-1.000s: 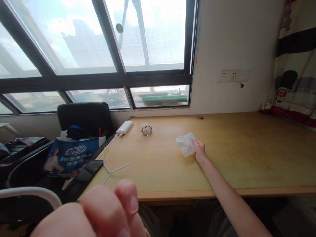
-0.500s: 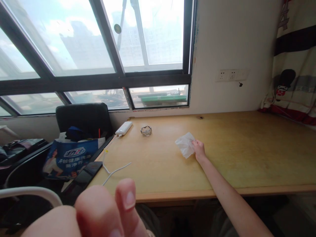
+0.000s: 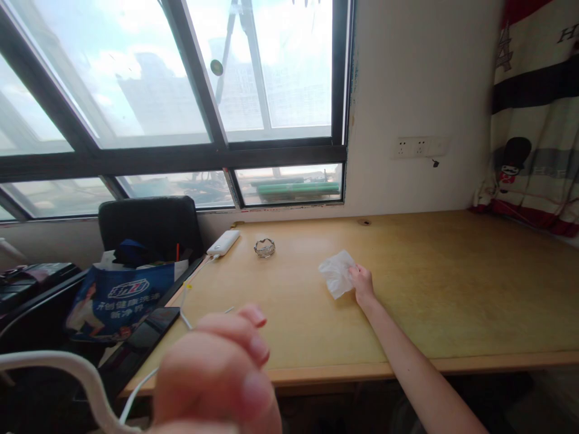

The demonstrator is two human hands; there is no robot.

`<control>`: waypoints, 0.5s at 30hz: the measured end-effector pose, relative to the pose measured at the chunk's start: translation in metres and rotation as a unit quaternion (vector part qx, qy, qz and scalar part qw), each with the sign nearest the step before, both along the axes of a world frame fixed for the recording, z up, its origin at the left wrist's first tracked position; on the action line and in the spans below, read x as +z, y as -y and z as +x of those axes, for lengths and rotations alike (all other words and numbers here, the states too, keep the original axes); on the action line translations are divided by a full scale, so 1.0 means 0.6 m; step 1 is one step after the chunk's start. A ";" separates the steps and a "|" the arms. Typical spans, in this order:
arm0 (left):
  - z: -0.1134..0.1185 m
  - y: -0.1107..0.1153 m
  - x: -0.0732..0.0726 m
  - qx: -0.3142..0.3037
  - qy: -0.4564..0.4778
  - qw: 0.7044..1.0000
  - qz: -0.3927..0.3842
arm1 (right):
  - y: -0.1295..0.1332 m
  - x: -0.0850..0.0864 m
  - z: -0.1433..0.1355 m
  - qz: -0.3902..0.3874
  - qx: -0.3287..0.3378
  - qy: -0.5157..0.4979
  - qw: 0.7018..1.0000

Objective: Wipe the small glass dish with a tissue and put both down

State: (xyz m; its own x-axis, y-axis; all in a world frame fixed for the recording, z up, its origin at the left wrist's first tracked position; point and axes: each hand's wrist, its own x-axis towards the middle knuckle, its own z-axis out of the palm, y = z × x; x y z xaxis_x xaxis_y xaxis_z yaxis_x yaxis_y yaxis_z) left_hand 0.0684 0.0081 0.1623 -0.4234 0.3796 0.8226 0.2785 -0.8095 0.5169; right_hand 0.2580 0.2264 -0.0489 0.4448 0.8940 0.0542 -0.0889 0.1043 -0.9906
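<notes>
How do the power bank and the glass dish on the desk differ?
The power bank is white, opaque and oblong; the glass dish is clear, round and notched at the rim. The power bank has a white cable running from its near end; the glass dish has nothing attached. The power bank lies nearer the desk's left edge; the glass dish sits to its right. Both rest on the desk near the window, untouched by either hand.

Daylit window [image 3: 181, 90], white wall [image 3: 416, 90], wooden desk [image 3: 452, 283], black chair [image 3: 149, 226].

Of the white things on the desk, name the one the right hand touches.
The crumpled tissue, mid-desk: the right hand presses its edge. The power bank and its cable lie far left, untouched by that hand.
</notes>
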 end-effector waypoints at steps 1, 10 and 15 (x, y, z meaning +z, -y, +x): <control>0.010 -0.025 0.008 0.001 -0.019 1.000 0.025 | 0.000 0.001 0.000 0.000 -0.001 -0.010 1.000; -0.109 -0.394 -0.210 0.230 -0.283 0.834 -0.413 | 0.004 0.017 0.000 0.002 0.006 -0.144 0.990; -0.163 -0.452 -0.290 0.243 -0.361 0.793 -0.427 | -0.002 0.017 0.000 0.002 0.020 -0.166 0.986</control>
State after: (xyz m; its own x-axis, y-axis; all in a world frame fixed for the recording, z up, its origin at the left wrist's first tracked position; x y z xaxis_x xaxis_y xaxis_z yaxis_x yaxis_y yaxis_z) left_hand -0.0292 0.2792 -0.0118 -0.2269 0.8646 0.4483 0.9229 0.0438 0.3826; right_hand 0.2581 0.2273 -0.0390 0.4028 0.9113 -0.0852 -0.4115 0.0971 -0.9062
